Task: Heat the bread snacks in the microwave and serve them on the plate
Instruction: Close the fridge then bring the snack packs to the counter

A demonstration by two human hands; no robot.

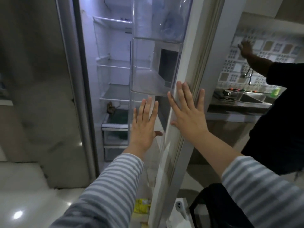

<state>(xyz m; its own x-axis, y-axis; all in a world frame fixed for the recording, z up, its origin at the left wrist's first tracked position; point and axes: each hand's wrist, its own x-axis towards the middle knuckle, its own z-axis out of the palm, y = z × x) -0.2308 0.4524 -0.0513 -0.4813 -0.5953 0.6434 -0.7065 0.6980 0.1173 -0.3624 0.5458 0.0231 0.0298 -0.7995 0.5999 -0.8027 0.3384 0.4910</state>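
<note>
An open fridge compartment [113, 66] with lit white shelves fills the middle of the head view. Its open door [179, 137] stands edge-on in front of me, with clear bins [154, 69] on its inner side. My left hand [144, 124] is flat with straight fingers, held against the inner side of the door below the bins. My right hand [187, 112] lies flat with spread fingers on the door's edge. Neither hand holds anything. No bread snacks, microwave or plate are in view.
Another person in dark clothes [279, 112] stands at the right, one arm raised toward the tiled wall. A counter with a sink [246, 99] is behind the door. A yellow packet [141, 206] sits low in the door. The closed fridge door [41, 79] is at left.
</note>
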